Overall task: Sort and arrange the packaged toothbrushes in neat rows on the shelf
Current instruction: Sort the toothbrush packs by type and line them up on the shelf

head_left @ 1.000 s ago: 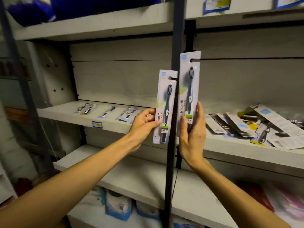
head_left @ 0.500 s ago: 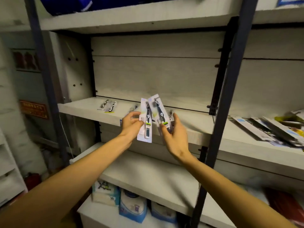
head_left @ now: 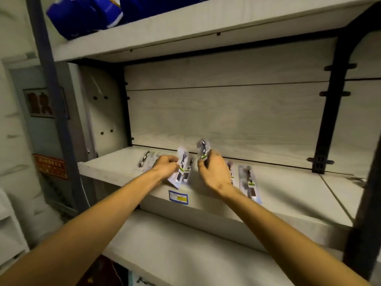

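Observation:
Both my hands reach over the middle shelf [head_left: 115, 170]. My left hand [head_left: 165, 167] pinches one packaged toothbrush [head_left: 180, 168], tilted low over the shelf surface. My right hand [head_left: 213, 172] grips a second packaged toothbrush [head_left: 203, 150], its top sticking up above my fingers. Lying flat on the shelf are more packs: one [head_left: 144, 162] to the left of my left hand, one [head_left: 249, 182] to the right of my right hand, and others partly hidden behind my hands. The image is blurred.
A blue and yellow price label [head_left: 178, 197] is stuck on the shelf's front edge. Dark metal uprights stand at left [head_left: 49, 79] and right [head_left: 329, 112]. Blue packages [head_left: 86, 15] sit on the shelf above. A lower shelf [head_left: 185, 254] juts out below my arms.
The view has swung left and closer to the shelf. Both hands have carried their toothbrush packs forward and down, from mid-air to just over the shelf among the packs lying there.

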Demonstrator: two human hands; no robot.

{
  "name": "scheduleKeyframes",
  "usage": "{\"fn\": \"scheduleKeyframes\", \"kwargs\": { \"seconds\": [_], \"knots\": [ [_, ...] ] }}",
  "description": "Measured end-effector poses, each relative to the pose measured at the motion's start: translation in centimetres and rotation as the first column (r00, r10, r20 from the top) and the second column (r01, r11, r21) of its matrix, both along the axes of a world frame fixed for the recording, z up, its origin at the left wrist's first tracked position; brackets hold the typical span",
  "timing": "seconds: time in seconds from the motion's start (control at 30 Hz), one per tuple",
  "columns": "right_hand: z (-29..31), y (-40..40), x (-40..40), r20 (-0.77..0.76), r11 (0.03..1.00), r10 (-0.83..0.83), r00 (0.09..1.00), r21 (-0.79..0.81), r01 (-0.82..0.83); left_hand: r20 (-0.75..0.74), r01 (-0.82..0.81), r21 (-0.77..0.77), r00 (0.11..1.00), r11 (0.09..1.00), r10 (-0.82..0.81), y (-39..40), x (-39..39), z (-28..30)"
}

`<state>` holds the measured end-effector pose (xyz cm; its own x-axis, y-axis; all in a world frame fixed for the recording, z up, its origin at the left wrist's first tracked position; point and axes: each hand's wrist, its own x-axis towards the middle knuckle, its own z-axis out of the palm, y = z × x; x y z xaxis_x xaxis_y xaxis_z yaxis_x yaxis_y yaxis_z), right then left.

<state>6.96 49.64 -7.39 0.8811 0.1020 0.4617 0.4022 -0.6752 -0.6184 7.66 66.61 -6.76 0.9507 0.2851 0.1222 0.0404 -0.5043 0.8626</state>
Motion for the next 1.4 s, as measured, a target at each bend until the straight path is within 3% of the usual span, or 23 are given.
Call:
{"fn": "scheduleKeyframes", "kwargs": {
  "seconds": [0.1,0.17,0.3,0.4,0.5,0.63,0.77,0.9,1.07,1.23,1.4],
  "knots": [
    [-0.4,1.3,2.1,0.038,0.992,0.031,0.999,-0.12,-0.027,-0.006,0.073,0.156,0.997,0.985,-0.073,0.9,2.8,-1.0],
    [-1.1,1.9,3.3,0.05,0.979,0.019,0.999,-0.204,-0.008,0.016,0.093,0.149,0.995,0.984,-0.097,1.3,4.3,-1.9],
    [-2.7,3.0,4.7,-0.01,0.903,-0.037,0.999,-0.429,0.029,0.114,0.008,0.341,0.992,0.94,-0.05,2.0,5.7,-4.0],
    [-3.0,3.3,5.2,-0.015,0.879,-0.063,0.998,-0.475,0.049,0.113,0.023,0.448,0.99,0.894,-0.082,1.9,6.1,-4.2],
    [-3.0,3.5,5.2,0.012,0.865,-0.067,0.998,-0.498,0.064,0.099,-0.002,0.437,0.994,0.899,-0.046,1.8,6.0,-4.0],
    [-2.8,3.4,4.6,0.118,0.867,-0.085,0.989,-0.481,0.132,0.236,-0.128,0.407,0.971,0.905,0.032,1.7,5.5,-4.0],
    [-1.9,2.2,3.0,0.212,0.883,-0.1,0.972,-0.432,0.185,0.355,-0.101,0.404,0.933,0.909,-0.054,1.6,4.2,-3.7],
    [-2.0,-1.2,0.0,0.211,0.828,-0.099,0.972,-0.524,0.199,0.34,-0.079,0.645,0.92,0.76,-0.193,1.3,1.9,-3.3],
    [-2.8,-6.3,-5.5,0.184,0.768,-0.192,0.964,-0.584,0.264,0.246,-0.006,0.824,0.905,0.567,-0.347,-2.3,-2.4,-2.9],
    [-3.9,-11.1,-12.3,0.232,0.71,-0.25,0.94,-0.616,0.341,0.223,0.009,0.928,0.786,0.371,-0.576,-7.0,-6.8,-3.3],
    [-4.2,-16.6,-19.5,0.26,0.642,-0.329,0.908,-0.644,0.417,0.185,0.065,0.951,0.661,0.301,-0.727,-12.7,-11.0,-3.8]
  ]
}}
